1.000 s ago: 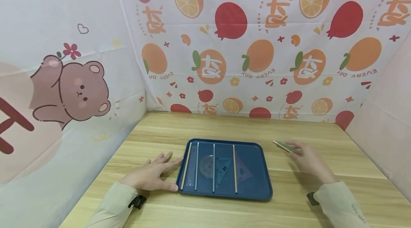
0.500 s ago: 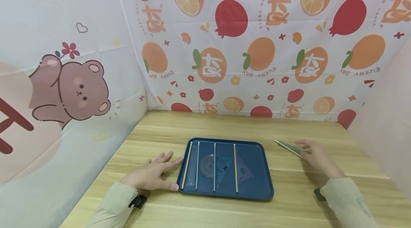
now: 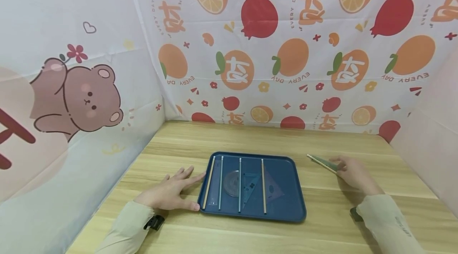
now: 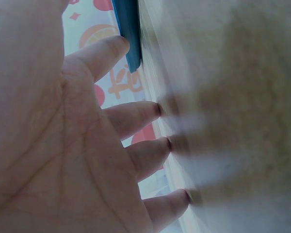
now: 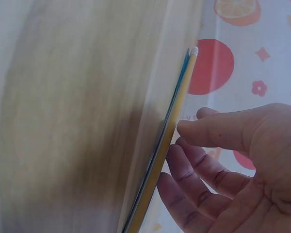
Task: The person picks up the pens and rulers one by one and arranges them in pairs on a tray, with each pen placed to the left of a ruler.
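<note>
My left hand (image 3: 166, 194) rests spread on the table, thumb and index fingertips at the left rim of the dark blue tray (image 3: 298, 194). In the left wrist view its other fingertips touch the tabletop. To the right of the tray lies a yellow pencil (image 3: 322, 163) with a white eraser end, alongside a flat green translucent piece (image 3: 327, 164). My right hand (image 3: 356, 174) is at their near end. In the right wrist view its thumb and bent fingertips meet the side of the pencil (image 5: 172, 121); I cannot tell whether they grip it.
Several pencils lie lengthwise in the tray. Among them are a clear ruler (image 3: 213, 190), a round protractor (image 3: 231, 183), a blue set square (image 3: 250, 186) and a purplish set square (image 3: 274, 190). Printed cloth (image 3: 264, 59) hangs behind and beside the wooden table (image 3: 250, 234).
My right hand has drawn back to the right along the pencil, uncovering more of it and of the green piece. My left hand stays at the tray's rim. The head view has shifted slightly.
</note>
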Tool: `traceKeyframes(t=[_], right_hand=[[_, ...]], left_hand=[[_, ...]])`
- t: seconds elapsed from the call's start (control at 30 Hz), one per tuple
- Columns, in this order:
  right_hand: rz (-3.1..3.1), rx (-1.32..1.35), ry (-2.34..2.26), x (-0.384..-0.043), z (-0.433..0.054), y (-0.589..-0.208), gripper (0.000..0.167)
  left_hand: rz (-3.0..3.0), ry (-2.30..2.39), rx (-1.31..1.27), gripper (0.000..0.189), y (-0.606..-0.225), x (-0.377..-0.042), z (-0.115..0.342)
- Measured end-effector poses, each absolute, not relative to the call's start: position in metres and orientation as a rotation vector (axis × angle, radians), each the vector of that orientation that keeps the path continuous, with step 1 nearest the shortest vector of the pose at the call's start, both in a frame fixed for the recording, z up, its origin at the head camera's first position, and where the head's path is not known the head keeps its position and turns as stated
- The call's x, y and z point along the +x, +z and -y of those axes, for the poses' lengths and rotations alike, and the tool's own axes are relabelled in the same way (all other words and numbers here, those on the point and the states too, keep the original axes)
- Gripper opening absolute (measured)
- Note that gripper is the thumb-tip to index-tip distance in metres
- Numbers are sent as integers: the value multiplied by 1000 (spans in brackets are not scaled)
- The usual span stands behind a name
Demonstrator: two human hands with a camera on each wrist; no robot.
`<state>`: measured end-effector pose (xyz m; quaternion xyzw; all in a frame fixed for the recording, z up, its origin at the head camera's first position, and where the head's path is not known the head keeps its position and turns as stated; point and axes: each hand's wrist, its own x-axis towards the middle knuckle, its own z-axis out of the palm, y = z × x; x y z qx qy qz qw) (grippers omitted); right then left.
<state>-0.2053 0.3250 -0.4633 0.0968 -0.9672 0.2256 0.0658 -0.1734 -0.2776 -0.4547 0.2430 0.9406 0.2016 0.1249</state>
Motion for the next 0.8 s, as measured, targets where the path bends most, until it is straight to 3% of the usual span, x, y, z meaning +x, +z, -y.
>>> traceKeyframes(t=[0.8], right_hand=[[3038,326,666,-207,-322,-461,38]], left_hand=[[-2750,566,710,101,-457,-174,279]])
